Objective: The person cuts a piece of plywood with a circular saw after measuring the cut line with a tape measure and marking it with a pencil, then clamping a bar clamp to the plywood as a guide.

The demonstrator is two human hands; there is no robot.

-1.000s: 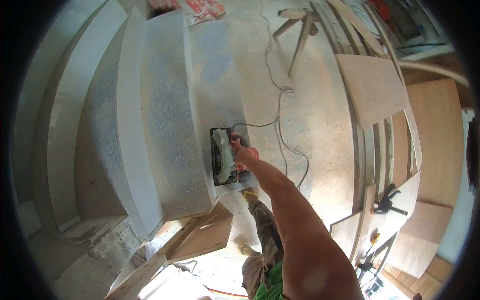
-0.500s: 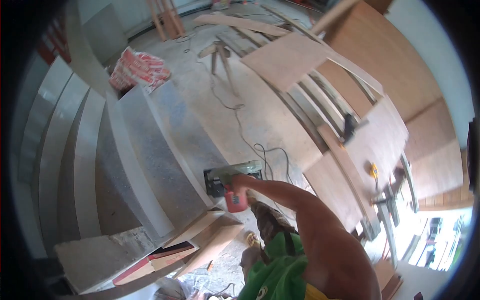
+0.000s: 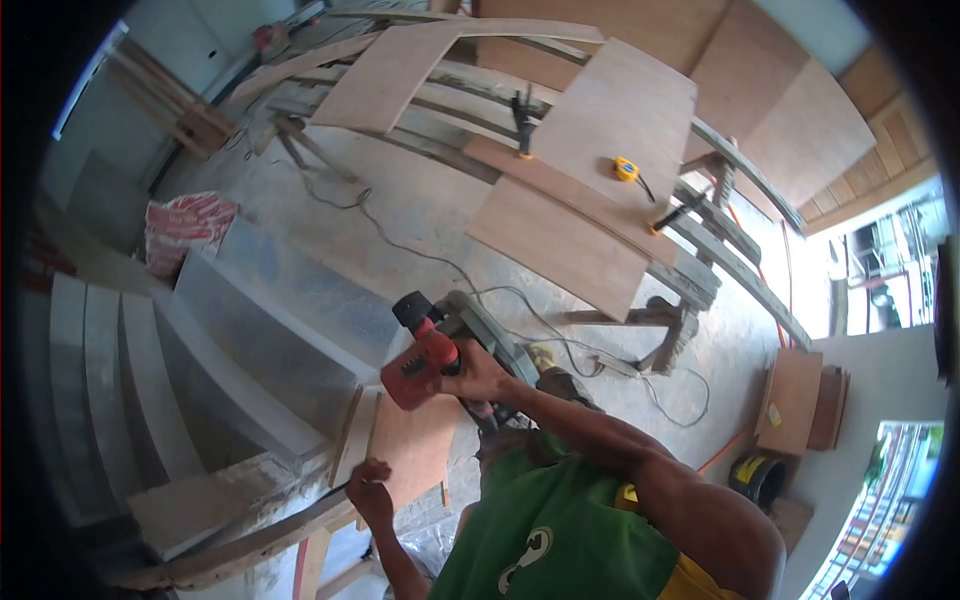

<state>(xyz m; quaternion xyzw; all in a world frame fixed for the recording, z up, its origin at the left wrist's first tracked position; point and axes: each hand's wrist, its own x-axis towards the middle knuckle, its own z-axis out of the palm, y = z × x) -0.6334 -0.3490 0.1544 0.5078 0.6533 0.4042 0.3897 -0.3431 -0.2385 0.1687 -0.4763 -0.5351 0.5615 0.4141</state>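
Note:
My right hand (image 3: 474, 374) is wrapped round the handle of a circular saw (image 3: 418, 368) with a red motor housing and a grey base plate. The saw is tilted, held in front of my green shirt, beside the lower end of the pale steps (image 3: 280, 330). Lower left, my left hand (image 3: 370, 482) has its fingers curled in; whatever is inside them, if anything, is hidden. Close to that hand are a plywood piece (image 3: 415, 445) and a rough wooden beam (image 3: 250, 548).
Plywood sheets (image 3: 625, 105) lie across timber supports ahead, with a clamp (image 3: 523, 122), another clamp (image 3: 680, 213) and a yellow tape measure (image 3: 626, 169) on them. A power cord (image 3: 420, 252) loops over the floor. A red-and-white sack (image 3: 188, 232) sits behind the steps.
The view has swung to the right. My right hand has tilted the saw, turning its red housing to the left. My left hand has come into view at lower left.

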